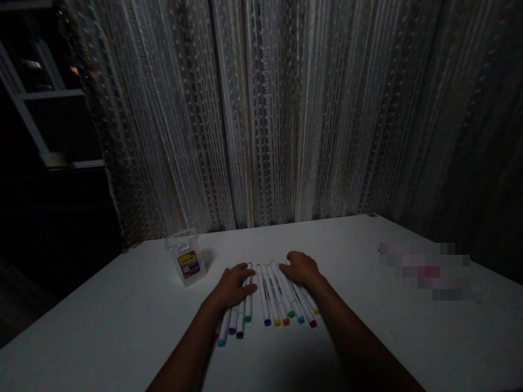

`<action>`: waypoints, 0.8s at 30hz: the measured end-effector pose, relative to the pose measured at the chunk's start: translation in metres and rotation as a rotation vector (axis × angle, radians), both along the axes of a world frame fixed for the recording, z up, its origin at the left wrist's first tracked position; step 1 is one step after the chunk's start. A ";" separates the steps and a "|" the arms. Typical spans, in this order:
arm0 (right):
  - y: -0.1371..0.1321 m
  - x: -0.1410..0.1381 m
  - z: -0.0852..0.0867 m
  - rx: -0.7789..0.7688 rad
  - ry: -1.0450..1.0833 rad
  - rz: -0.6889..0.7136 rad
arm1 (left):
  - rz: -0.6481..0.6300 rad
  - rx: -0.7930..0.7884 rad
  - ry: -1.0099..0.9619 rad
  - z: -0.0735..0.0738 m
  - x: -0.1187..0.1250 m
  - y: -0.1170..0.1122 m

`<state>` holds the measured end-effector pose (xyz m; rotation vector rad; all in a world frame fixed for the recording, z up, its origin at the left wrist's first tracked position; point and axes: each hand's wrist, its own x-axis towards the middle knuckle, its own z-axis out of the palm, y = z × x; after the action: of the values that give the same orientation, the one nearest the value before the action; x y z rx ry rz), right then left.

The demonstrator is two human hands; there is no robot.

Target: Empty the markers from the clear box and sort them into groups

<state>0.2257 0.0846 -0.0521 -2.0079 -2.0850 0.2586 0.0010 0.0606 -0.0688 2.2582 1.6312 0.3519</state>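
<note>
Several white markers with coloured ends lie side by side on the table in two groups. My left hand (233, 286) rests over the left group of markers (240, 322), its fingers spread and pointing right across them. My right hand (304, 268) lies on the upper part of the right group of markers (274, 296), its thumb and fingers apart. A narrow gap separates the two groups. Blue, purple, black, green, yellow, orange and red ends show toward me. My hands hide parts of the outer markers.
A clear plastic container (192, 269) with a yellow and red label stands on the white table (343, 348) at the left. A blurred-out pinkish item (429, 271) lies at the right. Behind the table hangs a patterned curtain (265, 120). The room is dim.
</note>
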 end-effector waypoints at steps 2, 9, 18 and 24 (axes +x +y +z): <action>-0.001 -0.002 -0.001 0.000 -0.009 0.022 | -0.005 0.005 -0.002 -0.001 0.000 0.001; -0.003 -0.007 -0.005 0.025 -0.030 0.024 | -0.002 -0.005 -0.010 -0.002 0.000 0.002; -0.011 -0.020 -0.003 0.006 -0.039 0.085 | 0.009 -0.003 -0.009 -0.001 0.000 0.001; -0.010 -0.020 -0.003 -0.002 -0.041 0.070 | 0.014 0.001 0.005 0.000 0.000 0.000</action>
<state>0.2058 0.0745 -0.0550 -1.9603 -2.1834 0.2342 0.0012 0.0609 -0.0692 2.2513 1.6506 0.3509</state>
